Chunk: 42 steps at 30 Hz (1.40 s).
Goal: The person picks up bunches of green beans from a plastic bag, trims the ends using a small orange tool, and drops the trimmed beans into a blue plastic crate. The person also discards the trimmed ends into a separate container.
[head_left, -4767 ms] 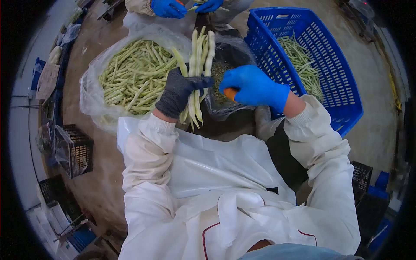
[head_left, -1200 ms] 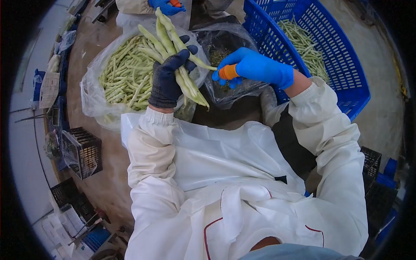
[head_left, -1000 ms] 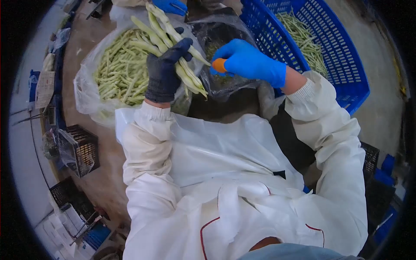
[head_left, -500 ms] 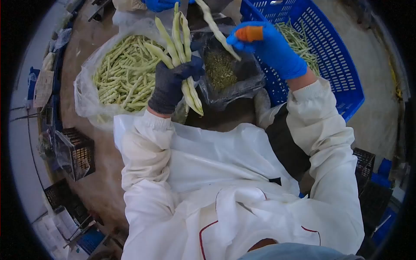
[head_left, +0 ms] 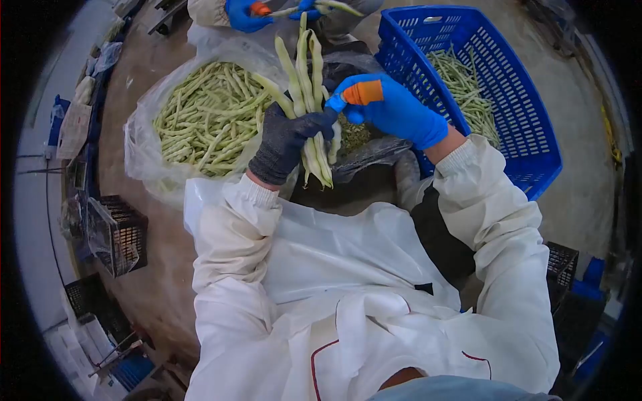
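My left hand (head_left: 287, 144), in a dark grey glove, is wrapped round a bunch of several long pale green beans (head_left: 304, 77), which stick out above and below the fist. Touching the bunch from the right is my right hand (head_left: 394, 110), in a blue glove with an orange cover on one finger; its fingertips are pressed together at the dark glove, and what they pinch there is mostly hidden. Behind the hands, a dark tray lined with clear plastic holds green scraps (head_left: 353, 136), partly covered by my right hand.
A clear plastic bag of beans (head_left: 207, 123) lies at the left. At the right stands a blue crate (head_left: 528, 127) with more beans inside. Across from me, a co-worker's blue-gloved hands (head_left: 246, 15) hold a bean. Black crates (head_left: 120, 234) stand at the far left.
My right hand has moved left to the bunch, and the single bean it held apart no longer shows apart from the bunch. The co-worker's hands have come further into view.
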Each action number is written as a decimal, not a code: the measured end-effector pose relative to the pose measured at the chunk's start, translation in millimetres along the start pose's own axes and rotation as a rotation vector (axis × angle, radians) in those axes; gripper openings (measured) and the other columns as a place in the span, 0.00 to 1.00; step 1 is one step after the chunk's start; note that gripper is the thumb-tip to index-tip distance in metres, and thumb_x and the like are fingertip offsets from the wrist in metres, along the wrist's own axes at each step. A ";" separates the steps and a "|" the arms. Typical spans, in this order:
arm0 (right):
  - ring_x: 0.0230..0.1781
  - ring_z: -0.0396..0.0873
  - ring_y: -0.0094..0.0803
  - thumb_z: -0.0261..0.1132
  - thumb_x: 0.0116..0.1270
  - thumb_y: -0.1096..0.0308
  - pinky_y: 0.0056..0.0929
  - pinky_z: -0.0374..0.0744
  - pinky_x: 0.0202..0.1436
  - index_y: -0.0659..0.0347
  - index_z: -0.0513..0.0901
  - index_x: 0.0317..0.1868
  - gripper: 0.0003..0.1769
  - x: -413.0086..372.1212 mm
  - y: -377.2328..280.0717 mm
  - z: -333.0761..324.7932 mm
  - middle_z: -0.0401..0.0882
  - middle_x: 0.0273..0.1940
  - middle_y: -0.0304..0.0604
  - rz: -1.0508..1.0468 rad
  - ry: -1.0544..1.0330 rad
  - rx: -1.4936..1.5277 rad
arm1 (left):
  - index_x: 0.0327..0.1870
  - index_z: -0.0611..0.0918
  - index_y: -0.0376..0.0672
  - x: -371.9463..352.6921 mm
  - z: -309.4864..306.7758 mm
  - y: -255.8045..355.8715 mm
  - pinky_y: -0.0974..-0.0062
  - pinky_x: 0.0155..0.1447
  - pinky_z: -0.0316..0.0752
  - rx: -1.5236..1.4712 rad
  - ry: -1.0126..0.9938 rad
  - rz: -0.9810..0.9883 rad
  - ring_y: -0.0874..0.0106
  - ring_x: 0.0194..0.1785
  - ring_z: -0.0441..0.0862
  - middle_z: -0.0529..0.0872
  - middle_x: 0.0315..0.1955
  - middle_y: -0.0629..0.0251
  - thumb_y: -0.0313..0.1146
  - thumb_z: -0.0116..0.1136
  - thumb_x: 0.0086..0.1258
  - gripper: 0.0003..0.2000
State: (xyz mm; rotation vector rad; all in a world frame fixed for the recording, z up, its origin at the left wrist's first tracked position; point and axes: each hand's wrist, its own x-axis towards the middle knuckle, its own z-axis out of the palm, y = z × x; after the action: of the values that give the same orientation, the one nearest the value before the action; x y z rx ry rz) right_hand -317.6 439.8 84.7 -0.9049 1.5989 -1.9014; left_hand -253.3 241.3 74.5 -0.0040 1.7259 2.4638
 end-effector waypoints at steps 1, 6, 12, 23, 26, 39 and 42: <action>0.37 0.78 0.24 0.57 0.67 0.74 0.22 0.77 0.39 0.68 0.84 0.41 0.10 1.0 5.6 1.1 0.82 0.40 0.43 -0.018 -0.006 0.063 | 0.51 0.79 0.37 1.8 0.0 -0.6 0.78 0.39 0.78 -0.044 0.014 0.020 0.76 0.34 0.82 0.84 0.35 0.66 0.25 0.65 0.58 0.18; 0.32 0.75 0.22 0.60 0.65 0.75 0.20 0.74 0.35 0.67 0.83 0.40 0.07 2.0 8.5 4.2 0.82 0.37 0.41 0.030 -0.074 0.068 | 0.54 0.78 0.36 -1.1 3.7 20.9 0.77 0.42 0.78 -0.029 0.098 0.130 0.74 0.37 0.82 0.83 0.37 0.63 0.27 0.61 0.61 0.18; 0.30 0.74 0.24 0.65 0.62 0.73 0.25 0.73 0.34 0.65 0.81 0.42 0.08 -21.2 -39.5 -5.0 0.80 0.35 0.40 -0.301 0.048 -0.090 | 0.54 0.78 0.34 19.4 -59.7 34.6 0.76 0.47 0.79 -0.383 0.309 0.199 0.71 0.40 0.82 0.82 0.37 0.62 0.29 0.61 0.63 0.18; 0.39 0.83 0.35 0.65 0.63 0.59 0.34 0.80 0.40 0.65 0.85 0.43 0.17 -22.6 -10.3 -67.4 0.84 0.42 0.48 0.627 0.096 -1.130 | 0.55 0.79 0.38 2.4 -76.6 54.7 0.76 0.43 0.78 -0.264 0.421 0.278 0.74 0.39 0.80 0.82 0.36 0.65 0.35 0.58 0.68 0.17; 0.43 0.81 0.31 0.66 0.61 0.63 0.33 0.79 0.44 0.65 0.83 0.48 0.18 -3.6 -16.2 -40.7 0.84 0.44 0.50 0.752 0.107 -1.400 | 0.56 0.78 0.39 5.9 -71.0 50.6 0.74 0.44 0.78 -0.232 0.345 0.249 0.74 0.40 0.80 0.82 0.37 0.66 0.35 0.58 0.68 0.17; 0.32 0.79 0.28 0.62 0.63 0.63 0.29 0.77 0.42 0.61 0.86 0.47 0.15 9.7 13.7 15.0 0.86 0.34 0.43 0.326 0.034 -0.502 | 0.61 0.75 0.39 18.9 -48.0 5.1 0.68 0.62 0.74 0.132 0.170 0.389 0.71 0.53 0.77 0.78 0.48 0.62 0.34 0.48 0.74 0.18; 0.30 0.81 0.29 0.57 0.62 0.66 0.29 0.79 0.41 0.66 0.86 0.43 0.16 8.3 18.4 11.2 0.86 0.32 0.44 0.259 0.000 -0.528 | 0.61 0.75 0.38 18.2 -39.1 9.3 0.67 0.63 0.73 -0.083 0.251 0.233 0.70 0.54 0.76 0.78 0.48 0.61 0.35 0.48 0.74 0.18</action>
State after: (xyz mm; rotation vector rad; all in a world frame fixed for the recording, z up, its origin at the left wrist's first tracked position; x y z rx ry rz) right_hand -315.5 422.8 69.2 -0.8400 2.1494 -1.3234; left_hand -275.2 203.6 68.3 -0.1342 1.8088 2.8082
